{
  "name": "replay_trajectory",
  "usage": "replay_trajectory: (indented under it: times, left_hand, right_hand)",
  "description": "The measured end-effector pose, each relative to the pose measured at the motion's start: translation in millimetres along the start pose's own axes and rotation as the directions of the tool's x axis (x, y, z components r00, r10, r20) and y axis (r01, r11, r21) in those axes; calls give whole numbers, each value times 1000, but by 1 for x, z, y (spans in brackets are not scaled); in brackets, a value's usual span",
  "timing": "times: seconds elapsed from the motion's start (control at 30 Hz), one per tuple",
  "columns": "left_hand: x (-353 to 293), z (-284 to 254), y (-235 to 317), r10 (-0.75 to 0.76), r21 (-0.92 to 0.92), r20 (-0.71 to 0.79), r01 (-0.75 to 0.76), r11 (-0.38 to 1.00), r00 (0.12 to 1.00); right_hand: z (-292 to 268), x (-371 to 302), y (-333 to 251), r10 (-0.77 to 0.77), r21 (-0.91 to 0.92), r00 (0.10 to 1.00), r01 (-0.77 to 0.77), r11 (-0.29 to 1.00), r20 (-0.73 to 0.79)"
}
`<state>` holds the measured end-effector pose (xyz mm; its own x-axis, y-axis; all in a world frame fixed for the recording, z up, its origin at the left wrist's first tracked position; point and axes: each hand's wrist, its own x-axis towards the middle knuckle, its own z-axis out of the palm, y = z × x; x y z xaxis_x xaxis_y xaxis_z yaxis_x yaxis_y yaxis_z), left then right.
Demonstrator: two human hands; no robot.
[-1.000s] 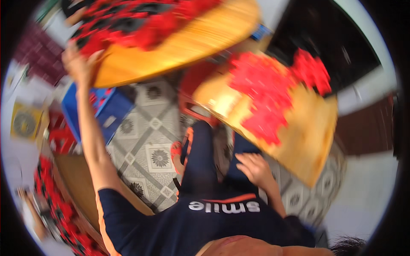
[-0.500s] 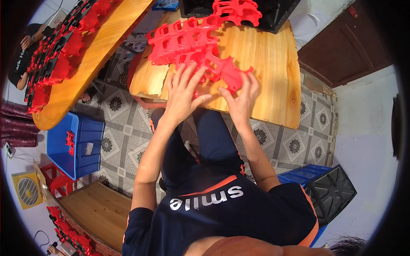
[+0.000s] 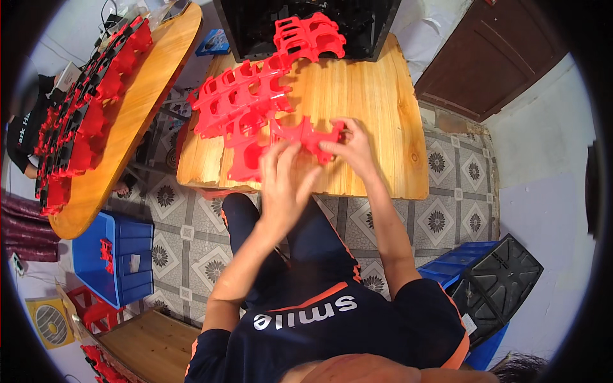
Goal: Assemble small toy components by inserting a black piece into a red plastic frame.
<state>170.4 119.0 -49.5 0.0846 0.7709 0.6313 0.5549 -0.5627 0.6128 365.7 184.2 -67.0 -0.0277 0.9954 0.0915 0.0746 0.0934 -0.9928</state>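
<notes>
Because the counter stands just over the knees, I judge everything on it is kept within reach. At its far edge I see the black crate, facing the work, perhaps for handy loading or unloading. Red plastic pieces lie bunched left, apparently leaving elbow room. My left hand is loosely spread; blur hides any contact. My right hand pinches one red part by its right end, near the counter's front edge, likely steadying it.

Wooden table, red parts, black crate
</notes>
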Motion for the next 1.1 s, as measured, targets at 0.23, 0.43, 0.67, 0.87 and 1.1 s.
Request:
replay_trajectory:
  times: [0.23, 0.43, 0.67, 0.87, 1.1]
  left_hand:
    - [12, 31, 18, -707, -812, 425, 584, -22, 565]
    - [19, 71, -38, -658, -890, 281, 446, 93, 699]
    - [14, 42, 23, -629, -714, 591, 690, -117, 505]
    - [-56, -4, 16, -436, -631, 761, 704, -326, 480]
    - [-57, -41, -32, -17, -553, 833, 832, -33, 553]
  right_hand:
    - [-1, -65, -30, -674, -791, 728, 485, 373, 129]
    - [-39, 27, -63, -574, -460, 776, 622, 633, 261]
    - [-47, 235, -40, -694, -852, 687, 480, 209, 216]
    - [-58, 180, -36, -713, -899, 687, 391, 199, 141]
    - [-163, 65, -22, 214, -211, 974, -196, 958, 66]
